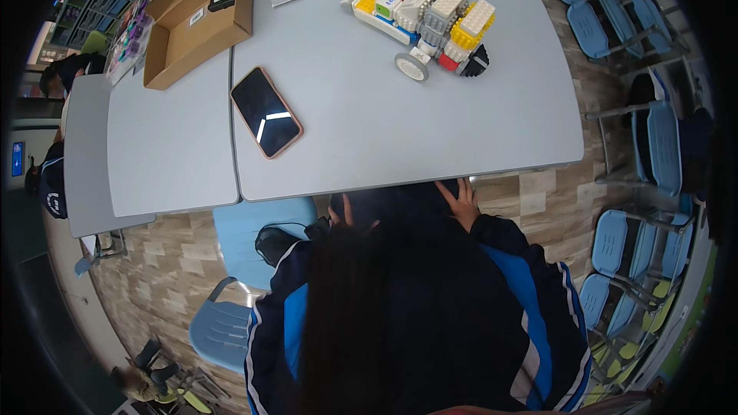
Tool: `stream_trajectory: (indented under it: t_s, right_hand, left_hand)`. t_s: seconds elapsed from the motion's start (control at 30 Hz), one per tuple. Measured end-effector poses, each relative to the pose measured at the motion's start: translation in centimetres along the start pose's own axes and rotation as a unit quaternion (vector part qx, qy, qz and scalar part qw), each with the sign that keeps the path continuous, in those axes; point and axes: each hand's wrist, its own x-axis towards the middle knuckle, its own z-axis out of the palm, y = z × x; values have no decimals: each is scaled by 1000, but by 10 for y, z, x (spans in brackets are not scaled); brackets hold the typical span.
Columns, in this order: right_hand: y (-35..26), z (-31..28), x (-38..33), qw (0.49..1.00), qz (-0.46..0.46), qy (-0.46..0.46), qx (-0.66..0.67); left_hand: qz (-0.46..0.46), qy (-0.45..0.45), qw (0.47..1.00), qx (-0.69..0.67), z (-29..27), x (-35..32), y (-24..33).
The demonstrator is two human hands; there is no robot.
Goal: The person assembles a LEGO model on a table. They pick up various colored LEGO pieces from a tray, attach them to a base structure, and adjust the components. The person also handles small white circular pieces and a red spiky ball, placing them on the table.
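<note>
The right hand (463, 201) lay flat and open, holding nothing, just below the grey tabletop (400, 131) edge. The left hand (344, 215) was mostly hidden, its grip unclear. Nearest stood the block-built wheeled robot (427, 21), well apart; a long forward reach seemed needed to touch it.

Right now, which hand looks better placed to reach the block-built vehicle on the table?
Probably the right hand: it lies at the table edge, roughly below the block vehicle. The left hand is mostly hidden, farther left.

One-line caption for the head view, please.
Both hands, left and right, rest at the table edge; phone and block vehicle lie untouched above.
</note>
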Motion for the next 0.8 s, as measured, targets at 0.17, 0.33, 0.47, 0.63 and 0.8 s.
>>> stream_trajectory:
  t_s: [0.17,0.33,0.47,0.63,0.8]
  right_hand:
    - [22,-18,-3,997,-55,-30,49]
    - [4,-99,-25,988,-52,-145,-12]
    - [-27,-164,-87,989,-39,-144,-14]
    - [-59,-269,-132,970,-183,82,135]
    - [-70,-305,-80,845,-225,383,297]
  left_hand:
    - [55,72,996,-25,-10,-3,20]
    - [181,-337,922,60,-130,17,5]
    - [116,-418,886,-162,-281,18,112]
    - [215,-272,916,-203,-319,10,163]
    - [284,-148,913,-255,-306,35,212]
